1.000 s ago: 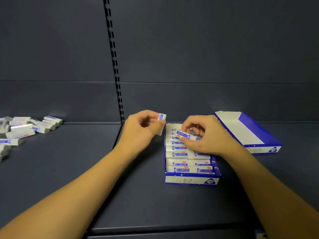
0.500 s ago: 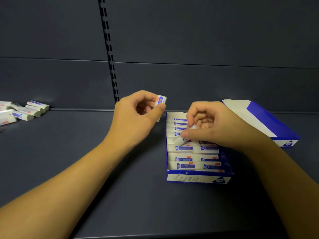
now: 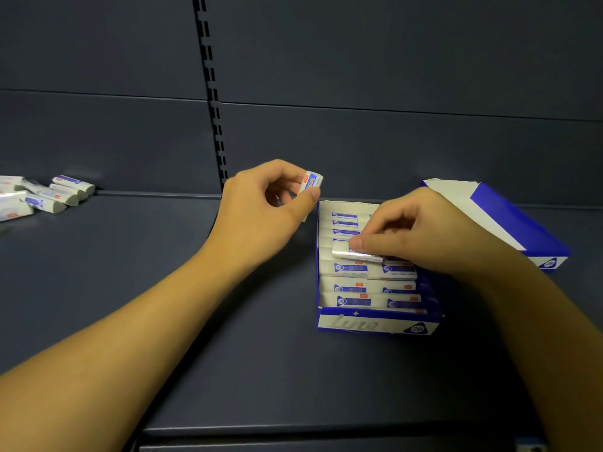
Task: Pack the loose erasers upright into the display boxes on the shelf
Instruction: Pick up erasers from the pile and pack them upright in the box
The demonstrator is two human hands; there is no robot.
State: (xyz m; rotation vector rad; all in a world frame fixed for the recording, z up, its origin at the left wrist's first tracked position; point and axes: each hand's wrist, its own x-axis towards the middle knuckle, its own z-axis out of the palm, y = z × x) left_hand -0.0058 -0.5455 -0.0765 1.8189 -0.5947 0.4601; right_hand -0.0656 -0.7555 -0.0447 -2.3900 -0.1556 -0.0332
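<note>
A blue and white display box stands on the dark shelf, holding two rows of erasers on edge. My right hand hovers over its middle and pinches a wrapped white eraser that lies flat across the left row. My left hand is just left of the box's back corner, holding another eraser upright between thumb and fingers. A heap of loose erasers lies far left on the shelf.
A second blue and white box lies tilted behind and right of the first. A slotted upright runs down the back wall. The shelf's front edge is close below my forearms.
My right hand has lowered its eraser from the back of the box onto the left row near the middle. My left hand has kept its eraser beside the box.
</note>
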